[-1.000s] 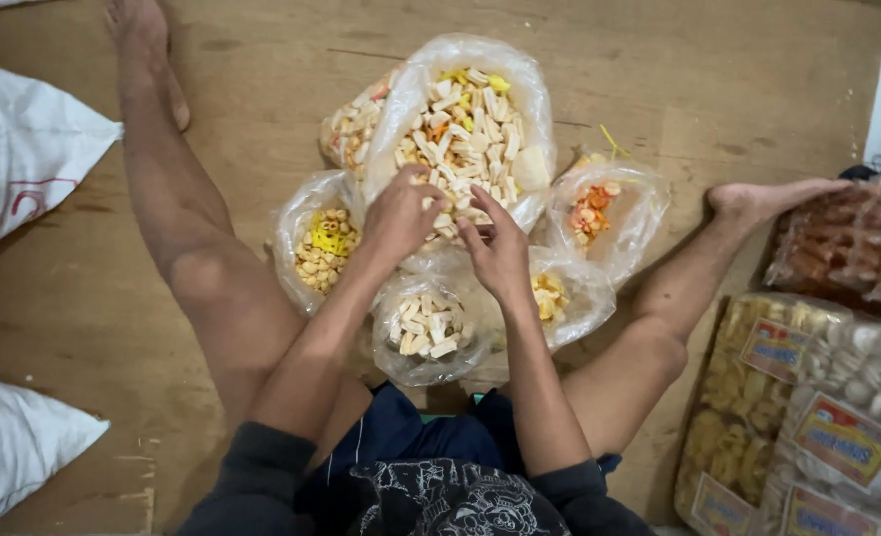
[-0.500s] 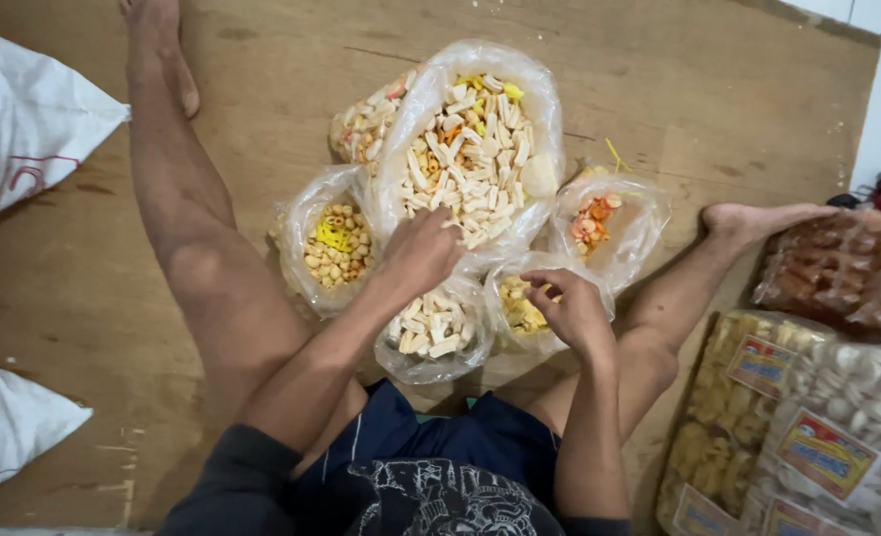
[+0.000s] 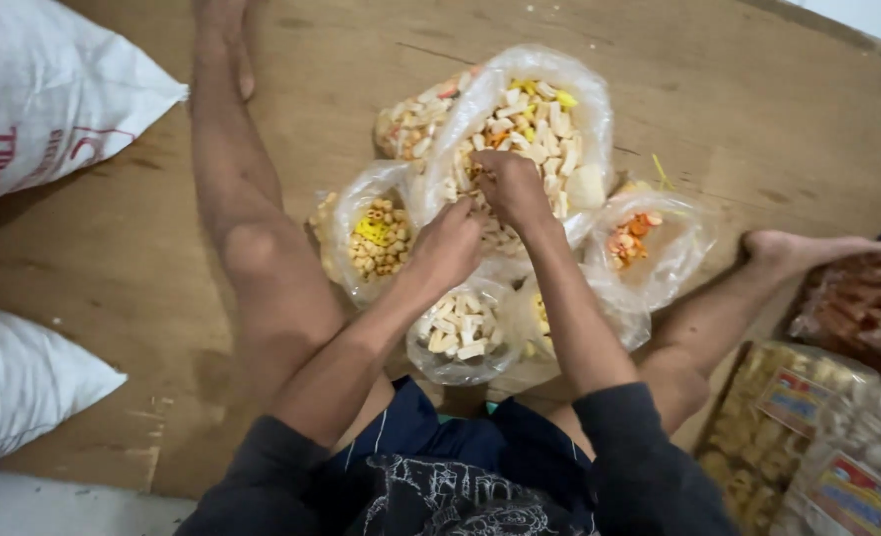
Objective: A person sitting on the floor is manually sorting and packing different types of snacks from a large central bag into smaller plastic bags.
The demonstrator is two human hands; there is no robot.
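Note:
I sit on a wooden floor with my legs spread around several clear plastic bags of snack pieces. The large bag (image 3: 584, 109) holds pale and yellow pieces. My right hand (image 3: 510, 184) reaches into it, fingers curled down on the pieces. My left hand (image 3: 448, 243) rests at that bag's near rim, fingers closed on the plastic. Below my hands sits a small bag of pale sticks (image 3: 460, 333). A bag of yellow rings (image 3: 376, 238) lies to the left, and a bag with orange pieces (image 3: 639, 238) to the right.
White woven sacks lie at the upper left (image 3: 43, 99) and lower left (image 3: 23, 382). Packed snack bags with coloured labels (image 3: 808, 427) and a bag of reddish crackers (image 3: 862, 308) are stacked at the right, by my foot (image 3: 798, 248).
My right hand has left the small bag by my right thigh and gone up into the large bag. My left hand stays at the large bag's rim.

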